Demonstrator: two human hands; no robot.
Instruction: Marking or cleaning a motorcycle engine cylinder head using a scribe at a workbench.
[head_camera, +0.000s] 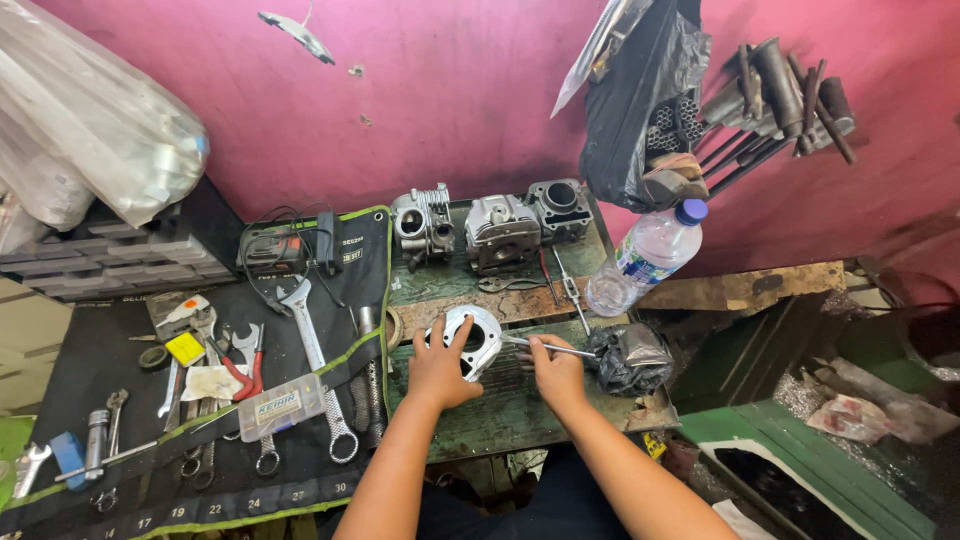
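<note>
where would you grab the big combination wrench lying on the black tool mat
Take the combination wrench by its long flat shank, midway between the open jaw up top and the ring end below, coming from above with fingers across its narrow width. It lies flat on the tool mat, and the clear plastic box crowds its left side, so the right side looks freer.
</note>
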